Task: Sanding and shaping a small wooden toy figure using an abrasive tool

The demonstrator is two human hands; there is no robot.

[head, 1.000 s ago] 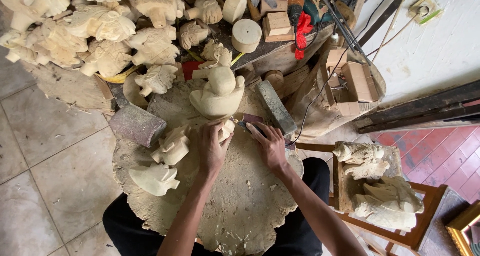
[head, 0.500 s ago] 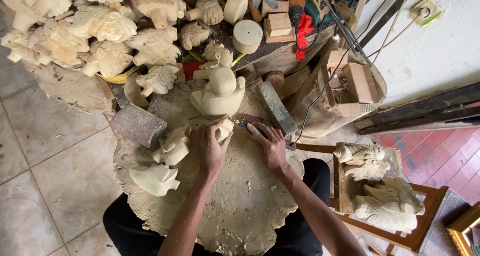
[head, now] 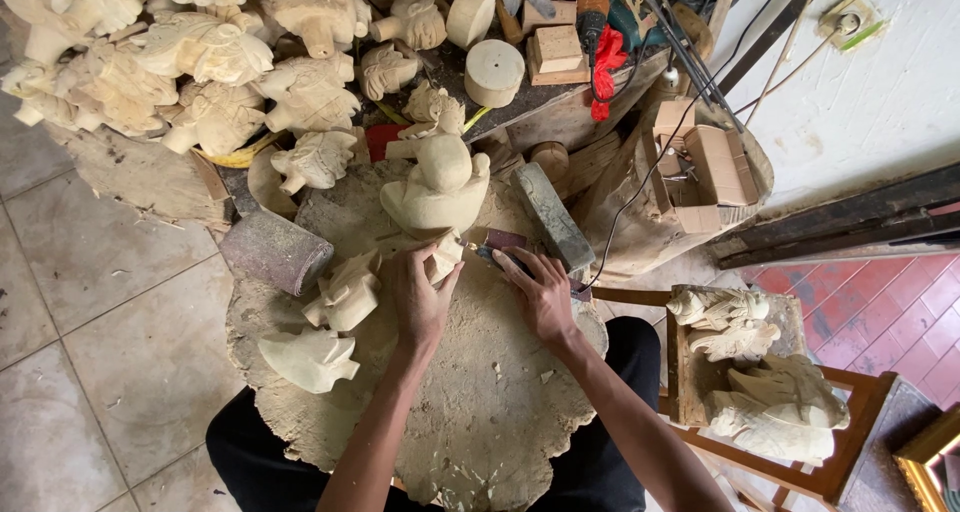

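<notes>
My left hand (head: 420, 302) grips a small pale wood carving (head: 443, 256) pressed onto a round, rough wooden slab (head: 480, 412) that lies across my lap. My right hand (head: 540, 294) is closed around a thin carving tool (head: 490, 256) whose tip points left at the small carving. Just beyond stands a bigger pale carved figure (head: 436, 184). Two more rough carvings (head: 345, 294) (head: 308, 358) lie on the slab to the left of my left hand.
A grey stone block (head: 275, 252) and a long grey sharpening stone (head: 553, 217) flank the slab. Several pale carvings (head: 200, 62) pile up at the back left, with wood cylinders (head: 494, 72). A wooden chair (head: 760, 412) at right holds more carvings. Tiled floor at left.
</notes>
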